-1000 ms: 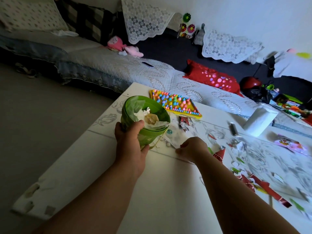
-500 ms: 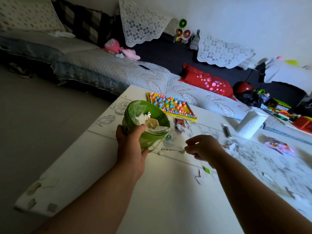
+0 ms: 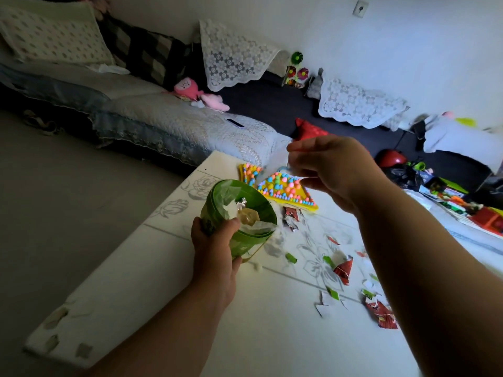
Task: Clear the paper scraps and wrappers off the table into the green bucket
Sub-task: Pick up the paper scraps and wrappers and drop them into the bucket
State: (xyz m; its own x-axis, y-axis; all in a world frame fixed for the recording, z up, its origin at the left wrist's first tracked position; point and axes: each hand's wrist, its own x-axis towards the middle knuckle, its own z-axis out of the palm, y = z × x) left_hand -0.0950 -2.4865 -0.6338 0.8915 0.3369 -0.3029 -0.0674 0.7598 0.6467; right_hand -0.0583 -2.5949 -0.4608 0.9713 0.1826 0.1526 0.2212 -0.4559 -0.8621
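L hand (image 3: 215, 242) gripping tilted bucket (image 3: 245, 240). R hand (image 3: 334, 170) up at bucket's 1 o'clock, fingers (image 3: 298, 151) pinching blurred clear wrapper (image 3: 283, 166). Scraps (image 3: 344, 269) strewn on worktop (image 3: 163, 281), 4 o'clock.

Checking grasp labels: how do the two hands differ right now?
The left hand grips the bucket down at the table; the right hand is raised above it. The left hand wraps round the bucket's side; the right hand pinches what looks like a clear wrapper in its fingertips. Both hold something.
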